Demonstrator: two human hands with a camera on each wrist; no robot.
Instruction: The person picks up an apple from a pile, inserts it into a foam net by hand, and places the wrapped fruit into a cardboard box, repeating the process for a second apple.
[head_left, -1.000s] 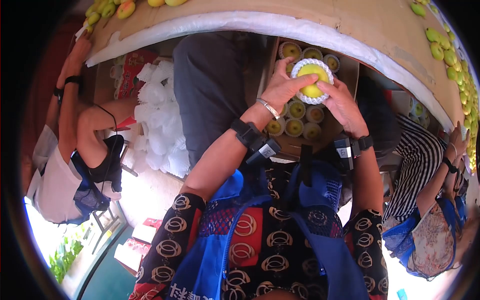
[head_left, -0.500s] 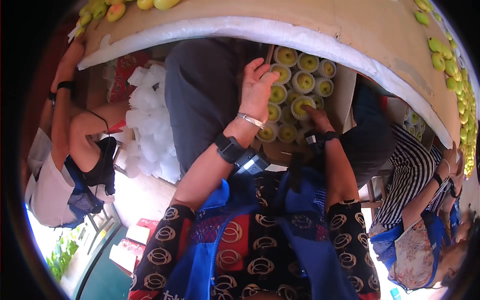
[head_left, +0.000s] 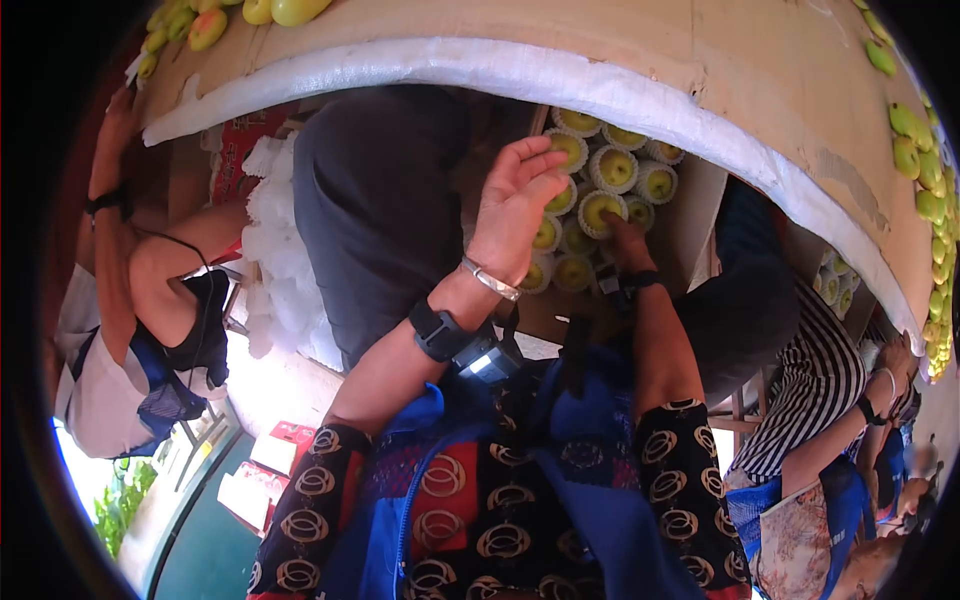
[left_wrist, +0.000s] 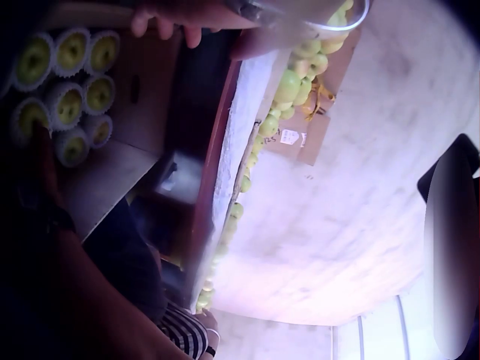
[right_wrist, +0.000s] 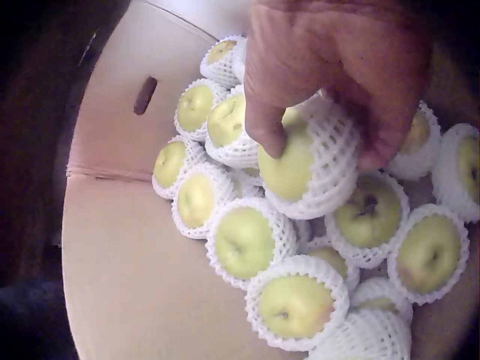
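An open cardboard box (head_left: 688,205) under the table holds several yellow-green apples in white foam nets (head_left: 614,168). My right hand (head_left: 620,232) reaches down into it and grips one netted apple (head_left: 600,210). In the right wrist view, thumb and fingers (right_wrist: 266,135) curl round that apple (right_wrist: 296,169), which sits on top of the other netted apples (right_wrist: 244,240). My left hand (head_left: 530,178) hovers above the box's left side, fingers relaxed and holding nothing. The left wrist view shows its fingertips (left_wrist: 169,19) at the top, with the boxed apples (left_wrist: 67,82) at the left.
A table edge padded in white foam (head_left: 500,60) arches over the box, with loose apples (head_left: 915,150) on top. A pile of white foam nets (head_left: 285,250) lies to the left. A person in dark trousers (head_left: 380,200) stands close, and other people (head_left: 130,300) work at both sides.
A second ago both hands held the netted apple above the box. The right hand has lowered it among the others, and the left hand has let go and stays lifted, open.
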